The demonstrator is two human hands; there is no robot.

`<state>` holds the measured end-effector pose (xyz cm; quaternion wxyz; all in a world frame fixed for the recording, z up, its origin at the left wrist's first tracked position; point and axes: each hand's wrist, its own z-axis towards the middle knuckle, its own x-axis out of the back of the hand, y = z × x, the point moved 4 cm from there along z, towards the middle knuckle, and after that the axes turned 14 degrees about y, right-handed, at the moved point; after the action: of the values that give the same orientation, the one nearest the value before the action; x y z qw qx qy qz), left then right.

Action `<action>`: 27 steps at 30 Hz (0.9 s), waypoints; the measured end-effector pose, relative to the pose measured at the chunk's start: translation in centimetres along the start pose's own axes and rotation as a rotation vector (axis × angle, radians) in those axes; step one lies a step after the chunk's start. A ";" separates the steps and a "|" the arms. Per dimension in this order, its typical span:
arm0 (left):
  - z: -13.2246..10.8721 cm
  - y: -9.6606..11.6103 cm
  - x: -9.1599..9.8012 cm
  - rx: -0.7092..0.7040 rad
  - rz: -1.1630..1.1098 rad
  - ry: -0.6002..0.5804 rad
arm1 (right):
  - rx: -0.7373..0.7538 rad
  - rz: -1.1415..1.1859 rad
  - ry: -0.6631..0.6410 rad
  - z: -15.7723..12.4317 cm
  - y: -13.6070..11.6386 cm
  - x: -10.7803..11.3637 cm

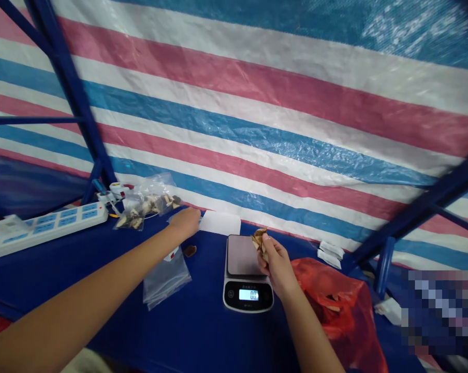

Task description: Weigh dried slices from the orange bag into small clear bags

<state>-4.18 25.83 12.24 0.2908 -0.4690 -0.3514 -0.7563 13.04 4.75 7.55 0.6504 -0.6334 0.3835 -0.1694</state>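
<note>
My right hand [275, 261] is closed on a few dried brown slices [259, 239], held just above the right edge of a small digital scale [244, 269] whose display reads zero. My left hand [185, 221] reaches far across the blue table to a white paper [220, 223]; its fingers are curled at the paper's left edge, and whether they hold it I cannot tell. A single brown piece [190, 250] lies on the table near my left wrist. An empty clear zip bag [164, 277] lies left of the scale.
A red plastic bag [335, 305] with more dried pieces sits right of the scale. Filled clear bags [148, 202] and a white power strip [43, 225] lie at the back left. Small white packets [329, 254] rest by the striped tarp wall [257, 103]. Blue frame bars [78, 103] flank both sides.
</note>
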 end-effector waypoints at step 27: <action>-6.4 12.7 1.7 -0.336 -0.667 0.054 | 0.452 -0.506 -0.213 -1.0 -2.5 0.2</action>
<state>1.67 13.04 15.10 -0.0433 -0.3497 -0.3480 -0.8688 13.10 3.50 9.96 0.7478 -0.5626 0.0975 -0.3387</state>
